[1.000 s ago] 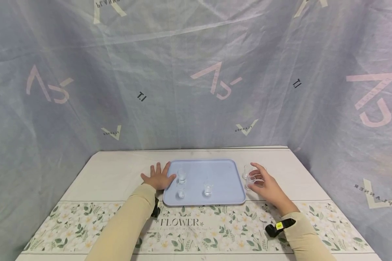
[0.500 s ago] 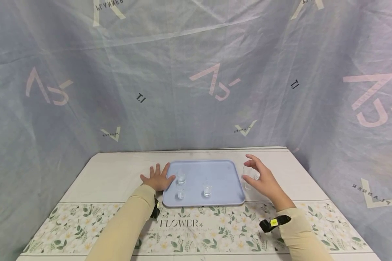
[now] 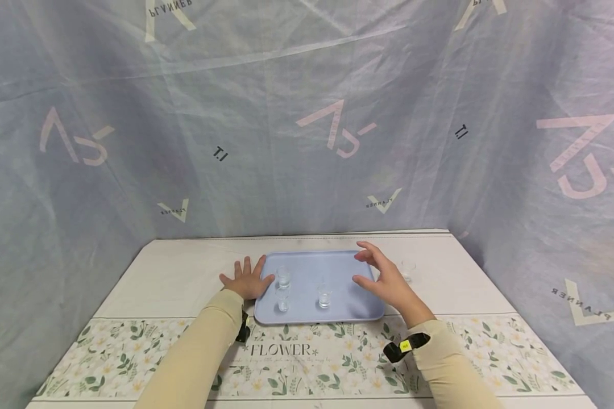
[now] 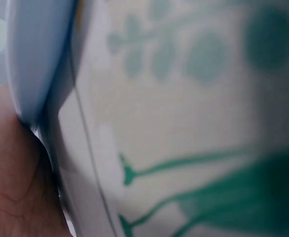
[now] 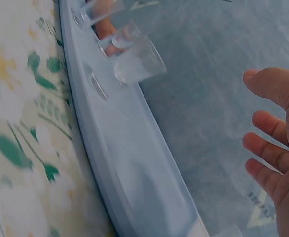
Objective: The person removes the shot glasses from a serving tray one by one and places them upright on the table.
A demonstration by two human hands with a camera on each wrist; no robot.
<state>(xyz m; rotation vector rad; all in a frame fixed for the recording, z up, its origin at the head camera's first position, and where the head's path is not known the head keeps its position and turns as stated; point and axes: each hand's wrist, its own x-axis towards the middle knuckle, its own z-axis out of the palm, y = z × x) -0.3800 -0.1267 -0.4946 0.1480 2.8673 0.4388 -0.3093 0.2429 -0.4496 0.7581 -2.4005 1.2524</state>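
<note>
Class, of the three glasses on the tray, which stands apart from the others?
The front-centre glass: it stands alone midway across the tray, while the back-left glass and front-left glass stand close together near the left edge.

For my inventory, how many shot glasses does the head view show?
4: two shot glasses at left on the tray, one nearer its middle, one on the table to its right. The right hand may hide more.
</note>
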